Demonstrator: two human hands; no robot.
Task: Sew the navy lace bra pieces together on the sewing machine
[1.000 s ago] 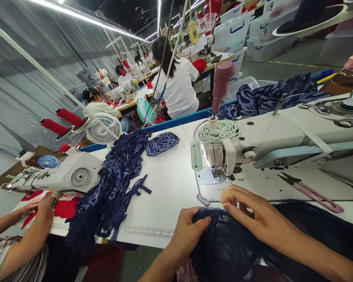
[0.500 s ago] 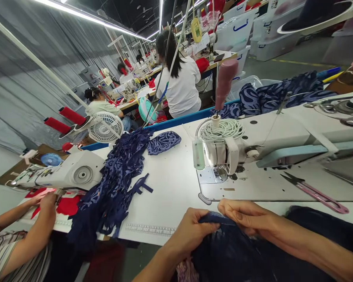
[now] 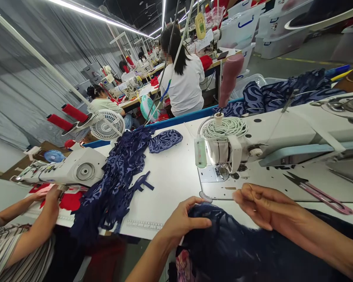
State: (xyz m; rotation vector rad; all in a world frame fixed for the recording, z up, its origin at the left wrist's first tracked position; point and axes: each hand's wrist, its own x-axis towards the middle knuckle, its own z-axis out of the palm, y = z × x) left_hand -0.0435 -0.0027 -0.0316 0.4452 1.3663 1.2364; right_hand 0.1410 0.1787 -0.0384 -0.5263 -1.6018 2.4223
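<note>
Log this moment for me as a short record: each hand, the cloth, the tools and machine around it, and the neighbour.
Left hand: thumb and forefinger spread at the edge of the dark blue cloth
Right hand: fingers curled together near the cloth; whether they hold anything is unclear
Machine: white sewing machine, beyond the hands
Tool: pink-handled scissors, right of the machine's needle area
Pile: blue strips, left on the table
Neighbour: co-worker's hand at red cloth

three fans [image 3: 107, 124], one pair of snips [image 3: 312, 188]
</note>
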